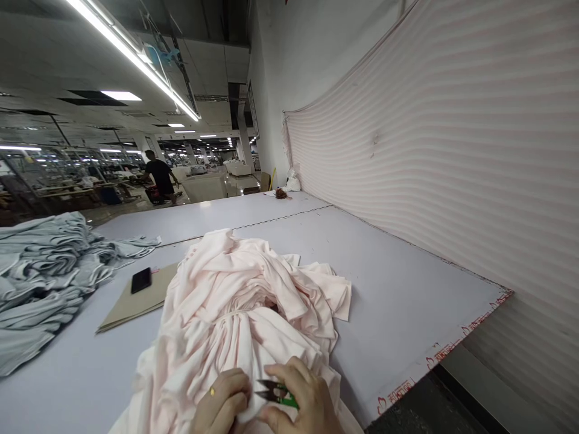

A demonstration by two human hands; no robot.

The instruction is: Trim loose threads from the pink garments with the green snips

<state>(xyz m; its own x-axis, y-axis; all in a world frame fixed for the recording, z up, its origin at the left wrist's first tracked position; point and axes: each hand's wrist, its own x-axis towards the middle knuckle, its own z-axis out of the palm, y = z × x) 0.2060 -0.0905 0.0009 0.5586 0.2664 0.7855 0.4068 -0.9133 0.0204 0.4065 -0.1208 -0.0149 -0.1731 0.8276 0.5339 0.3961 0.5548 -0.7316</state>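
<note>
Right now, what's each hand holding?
Left hand: closed, pinching the pale pink fabric pile.
Right hand: closed on small green-handled metal thread snips.

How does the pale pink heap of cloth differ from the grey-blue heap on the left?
The pale pink heap of cloth lies mid-table, straight ahead; the grey-blue heap of cloth lies far left. The left hand and the right hand, holding green snips, rest on the pink heap; nothing touches the grey-blue one. Both lie crumpled on the white table.

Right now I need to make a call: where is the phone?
Head view, left of centre: the black phone lies on the tan card, between the grey fabric and the pink fabric.
</note>
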